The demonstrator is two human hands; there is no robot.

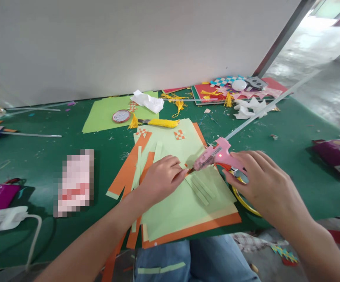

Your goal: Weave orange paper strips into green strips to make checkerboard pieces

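Head: glue gun (216,157) (R hand (260,184))

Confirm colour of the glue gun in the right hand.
Pink glue gun, gripped by right hand; head view shows it.

Single head-worn view — looks forward and down, close over the green table (40,164); white wall (128,43) behind, own lap at bottom edge — floor visible far right.

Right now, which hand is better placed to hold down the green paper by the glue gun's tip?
Left, probably. The left hand rests on the green paper with fingertips beside the nozzle, while the right hand is full with the pink glue gun.
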